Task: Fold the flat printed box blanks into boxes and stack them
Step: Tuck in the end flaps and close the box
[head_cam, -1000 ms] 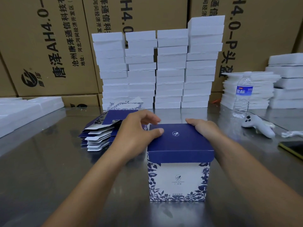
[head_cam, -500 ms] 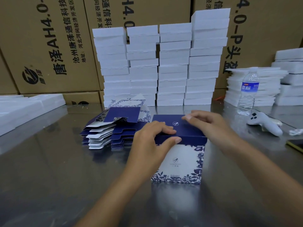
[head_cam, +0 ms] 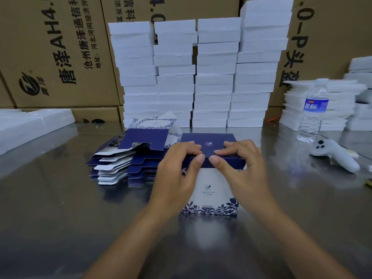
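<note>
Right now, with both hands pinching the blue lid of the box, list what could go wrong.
1. The left hand and right hand pinch the front lip of the box. Squeezing too hard could crease the blue flap or leave it untucked.
2. The pile of flat blanks sits just beside the left hand, so a sideways sweep might scatter it.

Folded box [head_cam: 211,188] navy lid w/ small white logo, white front w/ navy leaf print, flat blanks [head_cam: 120,158] navy & white, foam blocks [head_cam: 215,77] white, cartons [head_cam: 50,47] brown w/ black print, bottle label [head_cam: 315,105] blue
</note>
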Tool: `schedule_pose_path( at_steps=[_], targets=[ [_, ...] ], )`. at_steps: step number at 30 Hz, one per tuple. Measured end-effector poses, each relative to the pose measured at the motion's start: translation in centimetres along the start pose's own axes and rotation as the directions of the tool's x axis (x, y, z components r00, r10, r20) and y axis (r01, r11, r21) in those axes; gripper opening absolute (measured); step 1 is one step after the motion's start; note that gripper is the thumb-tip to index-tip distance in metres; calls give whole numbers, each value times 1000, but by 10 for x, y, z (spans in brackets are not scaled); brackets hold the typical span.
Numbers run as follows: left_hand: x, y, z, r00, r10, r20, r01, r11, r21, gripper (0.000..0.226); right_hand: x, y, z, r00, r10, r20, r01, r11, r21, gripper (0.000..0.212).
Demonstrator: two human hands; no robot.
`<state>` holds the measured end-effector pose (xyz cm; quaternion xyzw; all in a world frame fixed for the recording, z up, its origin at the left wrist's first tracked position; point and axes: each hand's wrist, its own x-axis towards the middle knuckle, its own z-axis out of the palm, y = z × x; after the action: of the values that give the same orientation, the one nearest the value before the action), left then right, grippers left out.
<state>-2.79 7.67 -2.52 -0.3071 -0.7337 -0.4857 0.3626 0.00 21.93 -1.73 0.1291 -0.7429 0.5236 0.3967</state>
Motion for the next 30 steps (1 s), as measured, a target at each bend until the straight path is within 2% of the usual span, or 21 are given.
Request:
schedule_pose_path(
  at_steps=[8, 13, 16, 22, 28, 30],
  targets=[
    [4, 0, 3, 999, -15, -39, 13, 999, -51, 13, -1, 5, 1, 997, -62, -35, 60, 997, -47, 10],
    [5, 2, -1, 996, -74, 57, 80, 990, -113, 7, -2, 10, -6, 991, -125, -41, 119, 983, -138, 10],
    [8, 0, -10, 985, -103, 137, 123, 982, -142, 11, -2, 12, -8, 983, -171, -61, 157, 970, -187, 11],
    [9, -6, -10, 985, -129, 117, 146, 978, -147, 12, -1, 15, -6, 984, -158, -77, 139, 967, -212, 15],
    [7, -6, -9, 977, -166, 134, 191, 959, -209, 13, -5, 16, -14, 990, -77, -120, 71, 996, -53, 5],
    [7, -8, -10, 971, -167, 168, 204, 951, -232, 19, -5, 18, -17, 986, -93, -139, 83, 994, -75, 8]
  ],
)
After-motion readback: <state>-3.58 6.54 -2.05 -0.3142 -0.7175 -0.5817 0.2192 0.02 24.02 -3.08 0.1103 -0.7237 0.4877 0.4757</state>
